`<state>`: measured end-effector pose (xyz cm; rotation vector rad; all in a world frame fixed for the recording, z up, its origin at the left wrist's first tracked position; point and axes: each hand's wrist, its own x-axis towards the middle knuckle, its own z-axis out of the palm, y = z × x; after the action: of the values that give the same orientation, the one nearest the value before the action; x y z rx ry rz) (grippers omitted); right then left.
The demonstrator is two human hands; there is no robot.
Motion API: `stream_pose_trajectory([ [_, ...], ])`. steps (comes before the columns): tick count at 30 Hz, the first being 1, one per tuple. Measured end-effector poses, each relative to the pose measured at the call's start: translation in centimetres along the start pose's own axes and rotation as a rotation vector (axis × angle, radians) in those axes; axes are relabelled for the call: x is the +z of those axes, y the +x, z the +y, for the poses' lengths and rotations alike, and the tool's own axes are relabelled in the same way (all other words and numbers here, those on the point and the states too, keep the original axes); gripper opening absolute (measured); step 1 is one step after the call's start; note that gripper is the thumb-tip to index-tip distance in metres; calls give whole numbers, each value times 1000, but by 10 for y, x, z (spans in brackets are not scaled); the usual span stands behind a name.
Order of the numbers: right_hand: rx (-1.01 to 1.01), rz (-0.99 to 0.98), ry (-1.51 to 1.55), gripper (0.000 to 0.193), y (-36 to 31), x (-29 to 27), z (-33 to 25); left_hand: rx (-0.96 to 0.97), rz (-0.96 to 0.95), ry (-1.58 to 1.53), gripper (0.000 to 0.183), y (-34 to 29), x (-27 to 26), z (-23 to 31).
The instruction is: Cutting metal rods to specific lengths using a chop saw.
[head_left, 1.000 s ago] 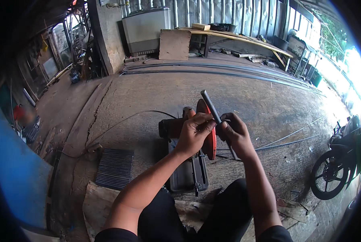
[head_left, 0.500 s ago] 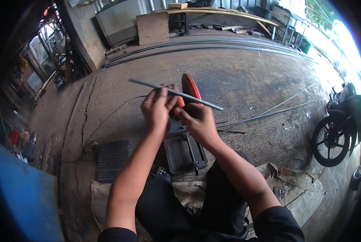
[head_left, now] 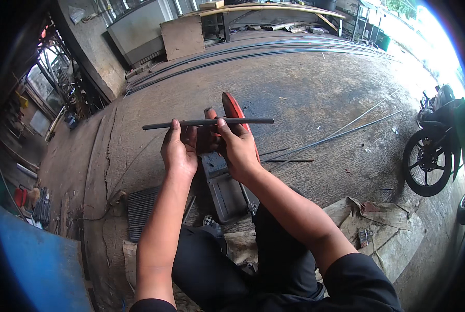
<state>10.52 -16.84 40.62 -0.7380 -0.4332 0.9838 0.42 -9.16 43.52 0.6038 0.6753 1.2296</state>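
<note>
A short dark metal rod (head_left: 198,122) lies almost level across both hands. My left hand (head_left: 179,151) pinches it left of its middle, thumb on the near side. My right hand (head_left: 238,151) grips it right of its middle, thumb pressed on it, fingers curled behind. Both rod ends stick out past the hands. Just beyond and below the hands stands a cut-off saw with a red wheel guard (head_left: 232,104) and a grey base (head_left: 226,195); my right hand hides part of it.
A stack of short dark rods (head_left: 140,208) lies left of the saw. Long thin bars (head_left: 341,134) rest on the floor to the right, near a motorcycle wheel (head_left: 426,162). More long bars (head_left: 274,53) cross the far floor. Crumpled sheeting (head_left: 388,234) lies at right.
The rod has turned from sloping down rightward to nearly level, and it sits farther left. My left hand has shifted left and slightly down. The whole view has shifted a little.
</note>
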Motion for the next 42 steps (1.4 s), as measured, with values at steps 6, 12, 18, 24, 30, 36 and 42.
stream_pose_trajectory([
  [6,-185,-271,-695,27,-1,3,-4,215,-37,-35,24,24,-27,22],
  [12,-1096,-607,-1240,19,-26,81,-15,489,239,140,16,4,-82,93],
  [18,-992,-946,-1523,22,-12,131,117,535,296,262,15,-8,-205,114],
  [24,-669,-1066,-1411,16,-16,112,300,370,589,240,18,3,-346,86],
  [30,-408,-1199,-1440,11,-28,64,427,264,702,-12,19,12,-464,-26],
  [36,-204,-1207,-1466,25,-21,31,444,100,1073,281,30,60,-554,-40],
  [42,-136,-1191,-1418,31,-15,19,447,97,1171,944,31,91,-642,-9],
])
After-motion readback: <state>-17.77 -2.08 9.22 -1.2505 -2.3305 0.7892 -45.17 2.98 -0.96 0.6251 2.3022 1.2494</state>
